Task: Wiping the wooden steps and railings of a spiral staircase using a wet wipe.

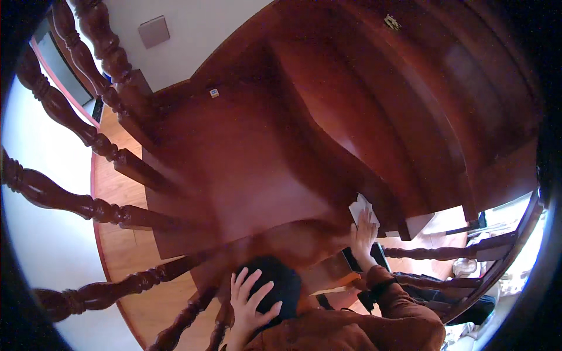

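Note:
My right hand (365,235) presses a crumpled white cloth or tissue (363,206) against the edge of a dark red wooden stair step (328,175). Its fingers lie over the near part of the white piece. My left hand (253,304) is spread, fingers apart, over a black rounded shape (284,286), perhaps my knee; it holds nothing. Both arms are in rust-brown sleeves (404,310), and a black band crosses the right forearm.
Turned wooden balusters (105,210) line the left, and another baluster (433,253) stands at the right. Curved steps (410,105) rise to the upper right. A small pale item (214,92) lies on the broad tread; a gold-coloured item (392,22) is farther up.

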The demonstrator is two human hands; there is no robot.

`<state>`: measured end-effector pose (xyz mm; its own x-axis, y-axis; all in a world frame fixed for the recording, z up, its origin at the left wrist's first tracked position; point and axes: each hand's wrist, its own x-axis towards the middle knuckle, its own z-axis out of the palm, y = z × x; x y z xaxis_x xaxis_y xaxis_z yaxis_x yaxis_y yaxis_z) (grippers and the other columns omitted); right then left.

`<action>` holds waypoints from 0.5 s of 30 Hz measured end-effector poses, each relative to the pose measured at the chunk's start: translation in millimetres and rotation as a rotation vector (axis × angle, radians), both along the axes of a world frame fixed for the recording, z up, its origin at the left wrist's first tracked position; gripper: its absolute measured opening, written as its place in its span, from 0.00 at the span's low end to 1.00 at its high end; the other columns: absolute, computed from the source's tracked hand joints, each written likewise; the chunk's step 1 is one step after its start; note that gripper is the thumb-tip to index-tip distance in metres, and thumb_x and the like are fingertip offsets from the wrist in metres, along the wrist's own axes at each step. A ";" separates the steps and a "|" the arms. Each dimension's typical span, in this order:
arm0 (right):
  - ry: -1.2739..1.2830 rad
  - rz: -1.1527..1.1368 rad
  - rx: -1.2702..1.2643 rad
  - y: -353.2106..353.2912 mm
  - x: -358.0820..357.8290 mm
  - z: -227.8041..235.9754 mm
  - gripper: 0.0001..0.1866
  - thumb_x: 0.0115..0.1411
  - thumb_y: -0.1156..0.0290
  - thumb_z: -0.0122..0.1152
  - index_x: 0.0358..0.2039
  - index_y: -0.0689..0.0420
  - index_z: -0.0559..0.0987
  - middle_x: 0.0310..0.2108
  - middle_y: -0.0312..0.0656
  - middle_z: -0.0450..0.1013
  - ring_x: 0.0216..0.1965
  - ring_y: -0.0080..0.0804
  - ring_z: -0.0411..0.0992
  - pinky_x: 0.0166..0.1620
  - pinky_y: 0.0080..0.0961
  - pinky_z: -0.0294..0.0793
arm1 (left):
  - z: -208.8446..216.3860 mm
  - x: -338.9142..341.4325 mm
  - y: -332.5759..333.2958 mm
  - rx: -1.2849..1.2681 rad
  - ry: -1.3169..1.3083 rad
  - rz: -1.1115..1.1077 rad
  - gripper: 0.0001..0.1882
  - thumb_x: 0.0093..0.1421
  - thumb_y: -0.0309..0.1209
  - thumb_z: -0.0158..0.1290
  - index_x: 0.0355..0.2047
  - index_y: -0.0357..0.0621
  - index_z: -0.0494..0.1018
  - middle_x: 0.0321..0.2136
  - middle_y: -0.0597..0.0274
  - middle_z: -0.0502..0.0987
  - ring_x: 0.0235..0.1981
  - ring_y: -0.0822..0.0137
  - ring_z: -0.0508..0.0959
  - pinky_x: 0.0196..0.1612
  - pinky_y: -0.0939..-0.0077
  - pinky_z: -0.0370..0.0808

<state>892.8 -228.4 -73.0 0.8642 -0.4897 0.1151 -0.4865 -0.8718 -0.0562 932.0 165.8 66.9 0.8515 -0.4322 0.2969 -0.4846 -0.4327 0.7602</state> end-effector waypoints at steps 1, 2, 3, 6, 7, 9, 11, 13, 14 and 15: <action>-0.003 -0.005 0.005 5.8 7.0 -5.9 0.32 0.67 0.61 0.43 0.69 0.56 0.52 0.70 0.49 0.49 0.69 0.52 0.49 0.66 0.52 0.49 | 1.2 -0.7 -1.3 0.000 -0.002 0.004 0.27 0.47 0.42 0.65 0.48 0.50 0.74 0.58 0.50 0.68 0.61 0.39 0.63 0.62 0.34 0.55; 0.043 0.054 -0.038 8.2 21.2 -11.8 0.33 0.67 0.59 0.44 0.69 0.56 0.52 0.70 0.48 0.49 0.70 0.51 0.46 0.66 0.53 0.48 | 1.1 -1.6 -2.4 0.004 -0.004 0.000 0.27 0.47 0.42 0.65 0.48 0.50 0.74 0.58 0.50 0.68 0.61 0.39 0.63 0.62 0.34 0.55; 0.086 0.118 -0.071 16.7 41.0 -17.5 0.33 0.67 0.58 0.45 0.69 0.56 0.53 0.70 0.46 0.49 0.71 0.51 0.43 0.66 0.55 0.47 | 0.6 -2.2 -1.5 -0.015 -0.008 0.021 0.27 0.45 0.41 0.66 0.47 0.51 0.76 0.57 0.52 0.69 0.60 0.41 0.64 0.62 0.37 0.56; 0.048 0.381 0.069 74.5 132.2 -0.4 0.34 0.66 0.54 0.48 0.68 0.56 0.55 0.69 0.49 0.51 0.70 0.54 0.46 0.67 0.56 0.45 | 1.7 -1.8 2.5 -0.023 -0.009 0.037 0.27 0.43 0.40 0.66 0.46 0.52 0.77 0.56 0.55 0.69 0.60 0.43 0.65 0.62 0.40 0.58; 0.044 0.370 0.318 103.5 159.0 14.2 0.34 0.66 0.54 0.48 0.68 0.55 0.56 0.68 0.49 0.51 0.69 0.54 0.46 0.67 0.56 0.44 | 1.7 -0.4 2.1 -0.023 -0.008 0.033 0.27 0.43 0.39 0.66 0.46 0.52 0.77 0.56 0.54 0.69 0.60 0.42 0.65 0.62 0.39 0.58; 0.008 0.567 0.318 154.6 177.2 -1.1 0.28 0.65 0.58 0.50 0.64 0.53 0.63 0.67 0.50 0.54 0.68 0.57 0.50 0.66 0.55 0.49 | 0.9 3.0 -1.2 -0.031 -0.009 0.013 0.27 0.43 0.39 0.66 0.46 0.52 0.77 0.56 0.54 0.69 0.60 0.42 0.65 0.62 0.39 0.58; -0.217 0.830 0.219 205.6 164.0 1.0 0.29 0.64 0.57 0.50 0.63 0.54 0.63 0.63 0.51 0.60 0.62 0.56 0.59 0.63 0.53 0.55 | 0.6 4.8 1.1 -0.022 -0.009 0.021 0.27 0.43 0.39 0.66 0.46 0.52 0.76 0.56 0.54 0.69 0.60 0.41 0.65 0.62 0.39 0.58; -0.166 1.029 0.274 200.7 149.4 10.5 0.28 0.66 0.57 0.48 0.64 0.53 0.62 0.64 0.50 0.59 0.64 0.55 0.57 0.64 0.54 0.53 | 0.9 5.9 6.0 -0.021 0.011 0.039 0.27 0.44 0.39 0.66 0.47 0.52 0.76 0.56 0.53 0.69 0.60 0.41 0.65 0.62 0.38 0.57; -0.113 1.224 0.326 194.1 141.6 14.1 0.27 0.67 0.58 0.46 0.65 0.52 0.62 0.65 0.48 0.59 0.65 0.53 0.55 0.65 0.54 0.51 | -1.4 4.3 10.1 -0.010 0.016 0.050 0.28 0.43 0.39 0.65 0.47 0.51 0.75 0.57 0.52 0.69 0.60 0.40 0.64 0.62 0.38 0.57; -0.010 1.134 0.268 181.8 146.0 20.5 0.24 0.66 0.59 0.47 0.60 0.53 0.67 0.60 0.50 0.63 0.61 0.50 0.60 0.63 0.50 0.56 | -1.1 2.4 15.4 0.000 0.021 0.054 0.28 0.43 0.39 0.65 0.47 0.51 0.75 0.57 0.52 0.69 0.60 0.40 0.64 0.62 0.38 0.57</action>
<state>1038.9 -46.7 -52.4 0.8220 0.5535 0.1343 0.5658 -0.7665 -0.3040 934.5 181.2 65.8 0.8797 -0.3850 0.2790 -0.4445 -0.4576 0.7701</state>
